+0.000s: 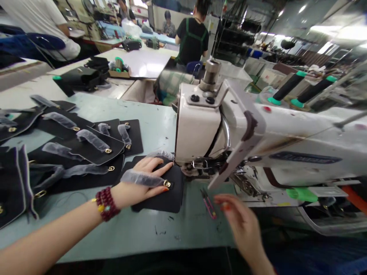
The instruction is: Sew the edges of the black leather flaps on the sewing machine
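Observation:
My left hand (145,183) lies flat with fingers spread on a black bag panel (163,202), passing beneath its plastic-wrapped handle (140,178). A gold ring fitting (167,183) joins the handle to the panel. The panel's far right edge sits by the foot of a white sewing machine (197,133). To the right, my right hand (241,217) hovers with loosely bent fingers, slightly blurred, and nothing shows in it. Pink-handled thread snips (208,204) lie on the table just left of that hand, apart from it.
Several black panels (100,147) with wrapped handles overlap on the left of the green tabletop (114,236). Black thread spools (289,86) stand behind the machine arm. A person in a dark top (193,38) stands farther back, near other work tables.

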The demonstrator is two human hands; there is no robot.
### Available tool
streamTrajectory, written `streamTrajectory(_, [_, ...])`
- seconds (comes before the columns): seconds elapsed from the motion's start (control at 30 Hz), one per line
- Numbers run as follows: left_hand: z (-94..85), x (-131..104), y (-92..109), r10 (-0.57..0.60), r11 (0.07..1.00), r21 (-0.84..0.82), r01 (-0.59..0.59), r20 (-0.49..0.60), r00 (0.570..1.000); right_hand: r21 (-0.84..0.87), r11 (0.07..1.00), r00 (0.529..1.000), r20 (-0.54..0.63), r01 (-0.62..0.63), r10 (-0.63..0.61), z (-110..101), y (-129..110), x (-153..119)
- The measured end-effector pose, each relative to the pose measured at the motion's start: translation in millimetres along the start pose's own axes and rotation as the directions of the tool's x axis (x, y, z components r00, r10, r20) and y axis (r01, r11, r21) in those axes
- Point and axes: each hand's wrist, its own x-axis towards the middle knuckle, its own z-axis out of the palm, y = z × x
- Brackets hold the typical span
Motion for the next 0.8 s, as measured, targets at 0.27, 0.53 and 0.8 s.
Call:
streamTrajectory(0.27, [-5.0, -10.6, 32.9, -0.153, 0.988, -0.004, 0.153, 0.036, 0.988, 0.247, 0.923, 0.943, 0.229, -0.296, 0.241, 118.3, -21.0, 20.8])
streamTrajectory(0.53, [-1.3, -8.3, 24.0, -0.143, 0.989, -0.028, 0.145, 0.078, 0.987, 0.249, 0.917, 0.938, 0.235, -0.312, 0.256, 122.2, -25.8, 17.4])
streamTrajectory(0.8, [-5.4, 2.2, 25.1, -0.177, 0.982, -0.046, 0.184, 0.127, 0.976, 0.279, 0.905, 0.938, 0.223, -0.322, 0.265, 122.8, -23.4, 22.5])
